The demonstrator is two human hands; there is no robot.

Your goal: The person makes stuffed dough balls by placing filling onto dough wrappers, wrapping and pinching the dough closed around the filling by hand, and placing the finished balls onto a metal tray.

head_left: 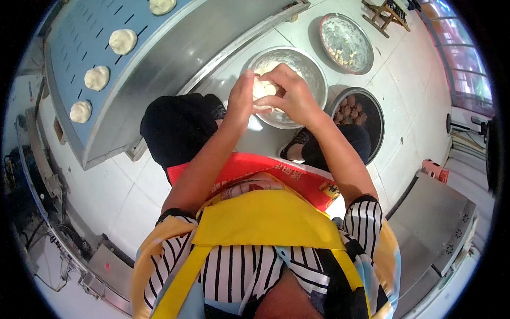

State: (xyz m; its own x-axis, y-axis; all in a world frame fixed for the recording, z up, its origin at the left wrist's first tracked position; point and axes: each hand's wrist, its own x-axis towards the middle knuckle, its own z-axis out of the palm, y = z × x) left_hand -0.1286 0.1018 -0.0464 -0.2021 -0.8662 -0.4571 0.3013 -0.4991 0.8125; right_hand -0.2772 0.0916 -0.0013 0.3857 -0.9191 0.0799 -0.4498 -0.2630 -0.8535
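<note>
- Blocked left by the metal wall (159,72) of the blue-topped table (66,58), with 4 dough rounds (122,41) along the top.
- Occupied above the basin (313,69) by the left hand (242,98) and right hand (296,98), together around dough (262,87).
- Tight between basin, dark tub (377,121) and floury bowl (345,33), with the right knee (358,141) overlapping the tub.
- Open across the floor tiles (411,109) right of the tub, toward the metal cabinet (433,212).
</note>
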